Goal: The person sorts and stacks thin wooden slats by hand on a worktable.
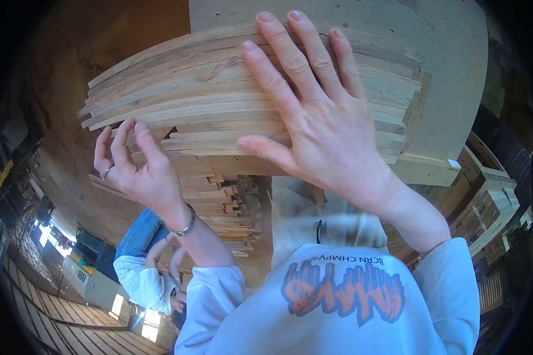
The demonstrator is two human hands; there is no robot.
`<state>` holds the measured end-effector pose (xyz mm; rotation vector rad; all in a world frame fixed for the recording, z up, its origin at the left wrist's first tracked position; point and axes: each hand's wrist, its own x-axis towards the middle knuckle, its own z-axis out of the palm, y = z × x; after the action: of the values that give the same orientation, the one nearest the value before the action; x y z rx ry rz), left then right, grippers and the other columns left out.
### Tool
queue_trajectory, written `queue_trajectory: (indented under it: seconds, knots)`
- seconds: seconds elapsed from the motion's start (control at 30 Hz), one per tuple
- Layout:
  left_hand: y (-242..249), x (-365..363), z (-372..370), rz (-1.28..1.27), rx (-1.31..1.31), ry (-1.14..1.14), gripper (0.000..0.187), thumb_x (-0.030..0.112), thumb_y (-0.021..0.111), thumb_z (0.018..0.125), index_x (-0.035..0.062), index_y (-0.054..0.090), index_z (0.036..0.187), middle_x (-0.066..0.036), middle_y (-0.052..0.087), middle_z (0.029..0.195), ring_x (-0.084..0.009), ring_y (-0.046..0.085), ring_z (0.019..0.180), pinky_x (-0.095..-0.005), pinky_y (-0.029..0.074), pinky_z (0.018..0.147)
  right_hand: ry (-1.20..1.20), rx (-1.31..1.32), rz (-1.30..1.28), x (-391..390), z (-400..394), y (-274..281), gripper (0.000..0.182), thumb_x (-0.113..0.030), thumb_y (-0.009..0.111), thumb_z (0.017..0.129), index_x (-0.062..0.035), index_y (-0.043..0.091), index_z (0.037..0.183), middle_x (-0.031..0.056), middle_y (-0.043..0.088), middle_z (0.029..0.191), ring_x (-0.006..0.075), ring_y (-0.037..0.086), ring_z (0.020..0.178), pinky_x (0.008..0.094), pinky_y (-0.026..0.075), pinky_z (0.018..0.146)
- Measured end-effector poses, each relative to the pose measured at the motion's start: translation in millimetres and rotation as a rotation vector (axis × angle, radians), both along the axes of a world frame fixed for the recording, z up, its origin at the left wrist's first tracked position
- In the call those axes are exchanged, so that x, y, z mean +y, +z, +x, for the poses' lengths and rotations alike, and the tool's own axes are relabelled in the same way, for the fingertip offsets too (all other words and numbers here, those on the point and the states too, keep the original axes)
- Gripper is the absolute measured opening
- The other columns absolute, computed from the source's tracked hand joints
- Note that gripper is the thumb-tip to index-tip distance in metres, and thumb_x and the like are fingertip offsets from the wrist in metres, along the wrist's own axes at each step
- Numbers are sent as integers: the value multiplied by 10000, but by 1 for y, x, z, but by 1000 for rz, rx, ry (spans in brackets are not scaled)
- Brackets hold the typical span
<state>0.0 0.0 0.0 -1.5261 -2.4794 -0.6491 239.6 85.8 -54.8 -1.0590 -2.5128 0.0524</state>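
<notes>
Several long, thin wooden strips lie side by side on a grey-green board, their ends uneven at the left. My right hand rests over them, palm down with fingers spread and thumb stretched to the left; it grips nothing. Near the lower left end of the strips is my left hand, with a ring and a metal wristwatch. Its fingers are loosely bent and apart, with nothing seen between them, and the fingertips are close to the edge of the nearest strip.
The board extends past the strips at the top and right. Below its near edge are stacked wood pieces. Another person bends down at the lower left. A wooden crate-like stack stands at the right.
</notes>
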Motion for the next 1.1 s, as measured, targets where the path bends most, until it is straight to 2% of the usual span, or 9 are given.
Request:
queue_trajectory:
  seconds: [0.17,0.27,0.47,0.5,0.53,0.6,0.7,1.03,1.1]
  knots:
    - [-4,-3,1,-5,-86,79,117,149,750,918,69,756,1003,-96,594,1211,-235,569,1144,-377,454,992,-10,24,-530,-5,0,56,934,-623,701,768,-145,439,1526,90,266,1657,315,173,1550,532,68,1273]
    - [-4,-3,-6,3,-187,53,126,149,754,914,60,756,1004,-88,598,1213,-229,577,1146,-369,451,1000,-14,33,-526,-5,4,57,936,-619,701,767,-138,438,1525,77,269,1657,289,180,1551,530,73,1273]
    - [-3,0,-30,4,-118,34,247,181,749,921,48,728,1127,-143,632,1283,-258,576,1211,-383,433,1042,-8,21,-531,-4,9,56,943,-626,691,761,-134,438,1524,61,270,1659,273,189,1550,532,69,1274]
    - [3,6,-30,-5,-130,217,346,194,745,927,10,684,1213,-156,637,1313,-269,565,1241,-390,420,1066,-8,16,-529,-3,10,56,944,-628,689,759,-134,438,1524,61,270,1659,273,189,1550,532,69,1274]
    - [-3,7,-45,59,-148,260,413,207,735,942,-30,641,1267,-154,650,1292,-241,593,1201,-359,443,1044,-7,11,-525,-3,11,56,946,-630,688,758,-135,437,1524,60,271,1659,273,190,1550,532,69,1275]
    - [-6,6,-74,45,-446,269,439,226,721,965,-51,618,1290,-130,670,1219,-181,615,1146,-298,465,1005,-5,11,-528,-4,12,57,949,-631,687,755,-135,437,1524,60,274,1658,272,192,1549,532,69,1275]
    - [-4,7,-81,91,-556,274,395,228,718,969,-42,637,1246,-129,662,1205,-162,618,1123,-294,469,1005,-8,14,-536,-3,13,57,953,-630,690,750,-134,437,1523,61,278,1656,272,194,1549,533,71,1275]
    - [2,19,-74,-91,-104,55,367,331,726,950,59,697,1194,-125,655,1247,-257,587,1208,-386,429,1047,-9,16,-539,-3,13,57,958,-626,698,749,-131,435,1526,59,272,1659,270,188,1551,532,71,1275]
    - [6,23,-66,-134,-71,95,370,331,729,946,44,703,1178,-138,653,1258,-257,588,1208,-384,427,1048,-5,18,-543,-3,12,58,961,-628,697,751,-129,432,1528,57,267,1661,269,185,1552,531,73,1275]
